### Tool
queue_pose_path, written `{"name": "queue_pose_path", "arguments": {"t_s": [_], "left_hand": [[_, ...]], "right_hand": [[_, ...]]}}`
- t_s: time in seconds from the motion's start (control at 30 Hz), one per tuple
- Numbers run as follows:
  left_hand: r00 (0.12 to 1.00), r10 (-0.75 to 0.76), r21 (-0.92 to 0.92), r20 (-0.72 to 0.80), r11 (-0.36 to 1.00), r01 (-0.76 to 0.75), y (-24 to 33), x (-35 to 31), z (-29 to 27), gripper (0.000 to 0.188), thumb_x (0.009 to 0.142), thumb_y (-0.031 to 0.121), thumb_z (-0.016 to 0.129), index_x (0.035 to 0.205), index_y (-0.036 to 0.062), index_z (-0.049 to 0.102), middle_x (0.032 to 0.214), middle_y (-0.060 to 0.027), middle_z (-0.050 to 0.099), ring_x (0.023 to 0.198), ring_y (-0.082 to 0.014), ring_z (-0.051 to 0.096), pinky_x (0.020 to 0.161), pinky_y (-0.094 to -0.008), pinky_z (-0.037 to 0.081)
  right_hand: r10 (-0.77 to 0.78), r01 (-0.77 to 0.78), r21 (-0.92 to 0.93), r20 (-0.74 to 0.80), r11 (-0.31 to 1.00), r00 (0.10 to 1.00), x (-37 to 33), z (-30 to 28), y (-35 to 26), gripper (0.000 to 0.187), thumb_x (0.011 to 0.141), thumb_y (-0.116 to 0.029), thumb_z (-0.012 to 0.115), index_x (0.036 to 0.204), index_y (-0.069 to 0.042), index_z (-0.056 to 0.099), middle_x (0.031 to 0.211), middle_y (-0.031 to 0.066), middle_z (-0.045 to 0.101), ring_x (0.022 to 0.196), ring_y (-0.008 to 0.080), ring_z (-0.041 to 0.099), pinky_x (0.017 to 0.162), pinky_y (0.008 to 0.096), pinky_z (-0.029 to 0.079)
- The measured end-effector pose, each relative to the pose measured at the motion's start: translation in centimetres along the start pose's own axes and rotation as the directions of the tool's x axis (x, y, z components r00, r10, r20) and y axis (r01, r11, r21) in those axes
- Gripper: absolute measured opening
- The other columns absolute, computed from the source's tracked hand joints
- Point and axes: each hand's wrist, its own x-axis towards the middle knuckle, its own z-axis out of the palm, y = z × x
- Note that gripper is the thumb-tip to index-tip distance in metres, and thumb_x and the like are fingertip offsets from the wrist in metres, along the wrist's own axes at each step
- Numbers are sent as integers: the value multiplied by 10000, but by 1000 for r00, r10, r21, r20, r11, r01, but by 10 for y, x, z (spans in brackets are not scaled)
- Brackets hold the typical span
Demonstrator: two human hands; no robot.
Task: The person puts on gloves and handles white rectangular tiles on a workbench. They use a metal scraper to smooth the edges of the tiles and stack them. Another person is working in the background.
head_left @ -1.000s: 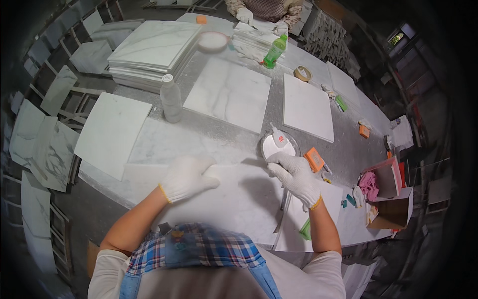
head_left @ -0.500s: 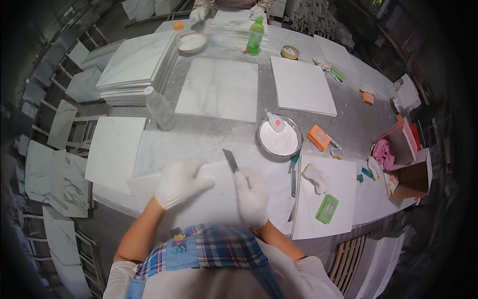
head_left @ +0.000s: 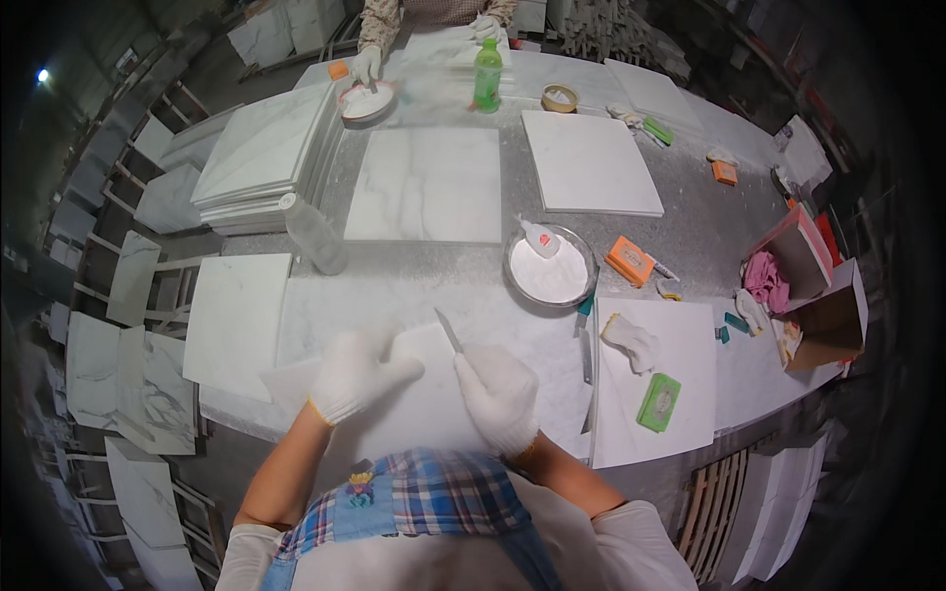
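Observation:
My right hand (head_left: pixel 498 394), in a white knitted glove, is closed around a scraper (head_left: pixel 447 329). Its grey blade points up and leftward, seen nearly edge-on; the handle is hidden in the fist. Under both hands is a white marble-look tile (head_left: pixel 424 399), its near part running down to my apron. My left hand (head_left: pixel 357 376), gloved too, rests on this tile with the thumb spread away from the fingers, whose tips are smeared by motion. Beyond my right hand, a metal bowl (head_left: pixel 512 286) holds white powder (head_left: pixel 552 276) and a small white squeeze bottle (head_left: pixel 539 237).
A clear bottle (head_left: pixel 315 236) stands beside stacked tiles (head_left: pixel 256 148). Rightward lie an orange block (head_left: pixel 628 261), a green block (head_left: pixel 658 402), a loose glove (head_left: pixel 631 342) and a teal-handled knife (head_left: pixel 585 340). Across the table, a co-worker's gloved hand (head_left: pixel 368 65) reaches over a dish (head_left: pixel 366 102).
The scraper has turned, so its blade looks narrower. My right hand has rolled slightly, and the left stays at the tile. The co-worker's hand has moved down to the dish. My view has shifted slightly.

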Motion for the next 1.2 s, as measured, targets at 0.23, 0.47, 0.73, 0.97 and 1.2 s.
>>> {"name": "queue_pose_path", "arguments": {"t_s": [0.23,0.47,0.73,0.97,1.2], "left_hand": [[996,79,45,-31,996,-77,-1,2,3,486,776,416,741,1043,15,679,814,-236,673,756,-390,673,715,-430,529],[999,41,3,-1,999,-41,-1,1,1,475,770,399,751,1047,19,681,858,-236,682,789,-379,677,727,-425,528],[999,25,-3,-25,1000,-25,6,-4,-2,466,758,388,750,1038,18,711,902,-212,699,829,-345,687,777,-402,535],[995,74,-86,-69,993,-80,5,-14,-1,490,703,312,821,1057,-7,708,957,-192,712,837,-278,702,787,-358,553],[986,66,-68,-150,995,-77,13,-20,-1,833,691,375,828,1380,18,526,997,-221,688,876,-352,695,797,-392,549]], "right_hand": [[10,3,-107,123,994,992,13,-3,-3,85,878,-79,670,921,-13,700,807,159,664,742,336,650,662,390,507],[390,-414,83,209,906,897,20,-11,-1,212,962,-183,567,904,-10,675,804,173,657,750,301,653,702,361,497],[168,-175,-13,363,984,917,56,-31,16,308,972,-272,535,998,-6,689,841,171,676,805,255,672,748,333,502],[201,-361,143,621,921,757,90,-30,15,244,952,-213,586,1025,-15,709,812,11,664,788,106,603,741,272,493],[276,-436,37,724,899,632,110,-34,0,220,972,-216,584,997,-32,703,797,-37,640,758,58,539,710,231,447]]}}
